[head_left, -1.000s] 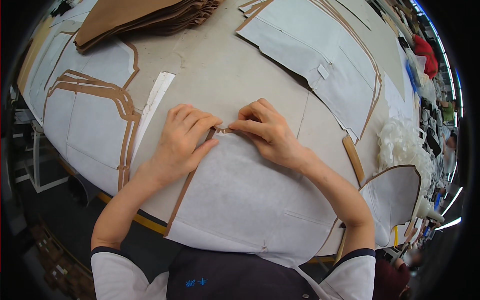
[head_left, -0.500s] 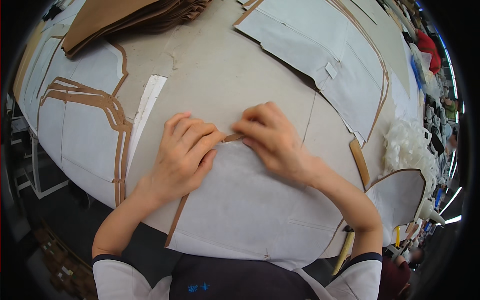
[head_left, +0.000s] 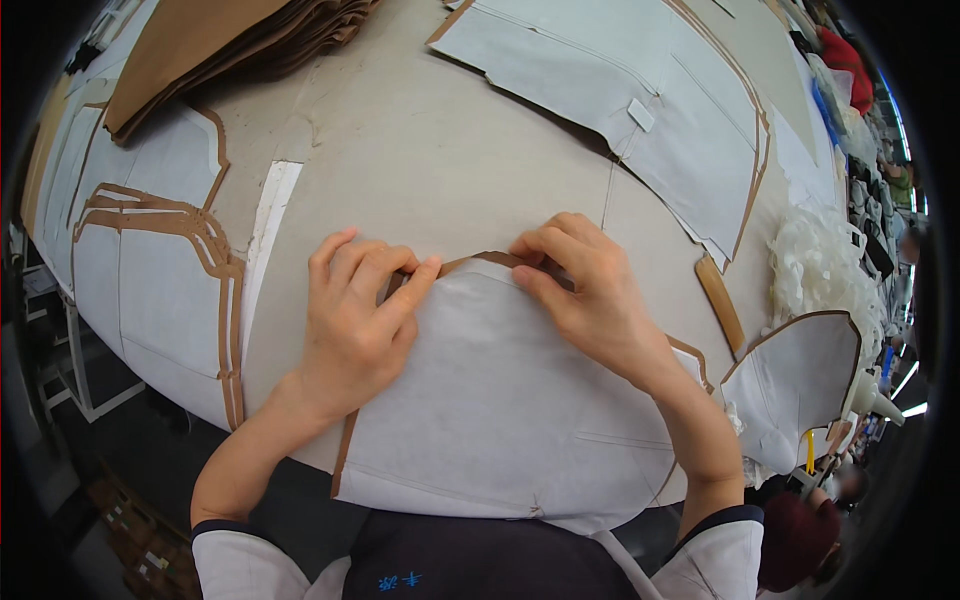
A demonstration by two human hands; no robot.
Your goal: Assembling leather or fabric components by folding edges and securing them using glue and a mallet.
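Observation:
A cut panel (head_left: 500, 400) of brown, leather-like material lies white backing up at the near edge of the table. Its far edge shows a brown strip (head_left: 492, 258), curved and turned up between my hands. At that edge's left end, my left hand (head_left: 358, 310) has its index finger and thumb closed on the brown border. My right hand (head_left: 590, 295) pinches the same edge further right, thumb on the white side. The fingers partly cover the edge where they grip.
White-backed panels (head_left: 165, 280) with brown borders lie at left, below a stack of brown sheets (head_left: 220, 60). Another large panel (head_left: 600, 80) lies at the far right. A wooden strip (head_left: 720, 305), a smaller panel (head_left: 800, 375) and crumpled translucent plastic (head_left: 825, 260) sit on the right.
My right hand has moved rightward, away from my left hand, along the panel's far edge. More of the brown strip shows between them. The surroundings have shifted slightly in view.

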